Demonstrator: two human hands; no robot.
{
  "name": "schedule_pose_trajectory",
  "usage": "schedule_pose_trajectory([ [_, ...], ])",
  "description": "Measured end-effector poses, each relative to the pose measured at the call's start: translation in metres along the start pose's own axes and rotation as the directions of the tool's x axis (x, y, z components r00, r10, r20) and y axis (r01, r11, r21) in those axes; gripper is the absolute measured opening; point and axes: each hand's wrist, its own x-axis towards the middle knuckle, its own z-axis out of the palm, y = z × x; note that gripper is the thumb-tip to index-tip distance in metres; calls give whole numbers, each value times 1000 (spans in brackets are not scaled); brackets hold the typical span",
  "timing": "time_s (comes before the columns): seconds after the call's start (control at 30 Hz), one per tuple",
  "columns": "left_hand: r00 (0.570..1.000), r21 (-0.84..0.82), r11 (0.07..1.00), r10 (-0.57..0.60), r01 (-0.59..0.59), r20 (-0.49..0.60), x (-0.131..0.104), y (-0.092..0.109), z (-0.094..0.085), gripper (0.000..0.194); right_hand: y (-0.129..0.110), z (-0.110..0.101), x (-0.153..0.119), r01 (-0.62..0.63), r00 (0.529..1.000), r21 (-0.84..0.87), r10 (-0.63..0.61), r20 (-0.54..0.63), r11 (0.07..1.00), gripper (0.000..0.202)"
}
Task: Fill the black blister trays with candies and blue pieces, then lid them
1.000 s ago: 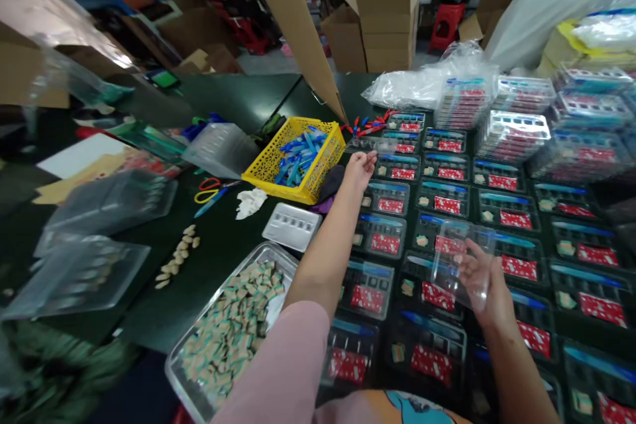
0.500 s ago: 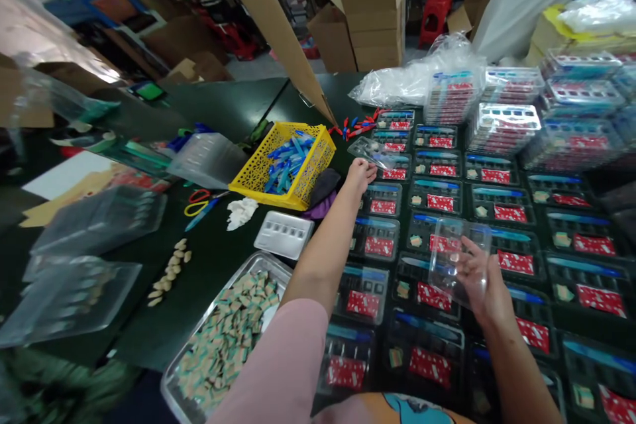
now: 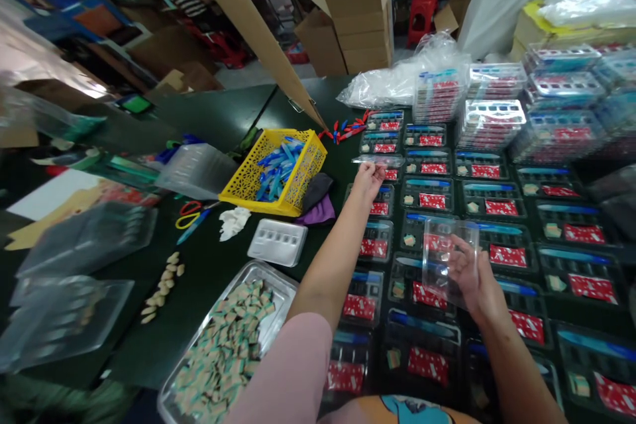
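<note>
Covering step, seemingly!
Left grip (image 3: 369, 180) pinches lid (image 3: 381, 161), tray (image 3: 392, 175) below; right grip (image 3: 471, 278) clasps plastic (image 3: 436, 262); next likely needs aligning.

A hand could pass along the strip of dark green tabletop (image 3: 201, 268) between the row of small beige pieces (image 3: 163, 285) and the silver metal tray (image 3: 275, 318). Farther up, the yellow perforated plastic basket (image 3: 307, 172) stands in the way. The left forearm (image 3: 322, 262) bars any low sideways crossing to the rows of clear pen-and-red-packet trays (image 3: 424, 191), which leave only narrow dark seams (any reach there must go above them). Over their middle, the right hand (image 3: 470, 281) and its clear rectangular plastic piece (image 3: 437, 258) block the way; beyond, tall stacks of clear plastic packs (image 3: 489, 126) wall off the far right.
</note>
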Motion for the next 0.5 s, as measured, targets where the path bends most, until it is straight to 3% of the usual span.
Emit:
schedule_pose_trajectory([
  [0.33,999,-18,1000,26,-25,27,-1,3,5,19,-2,5,-4,1,998,6,-2,60,1000,63],
  [0.5,996,43,995,-83,85,-45,3,-6,2,22,-3,9,-7,4,998,-4,-4,61,1000,64],
])
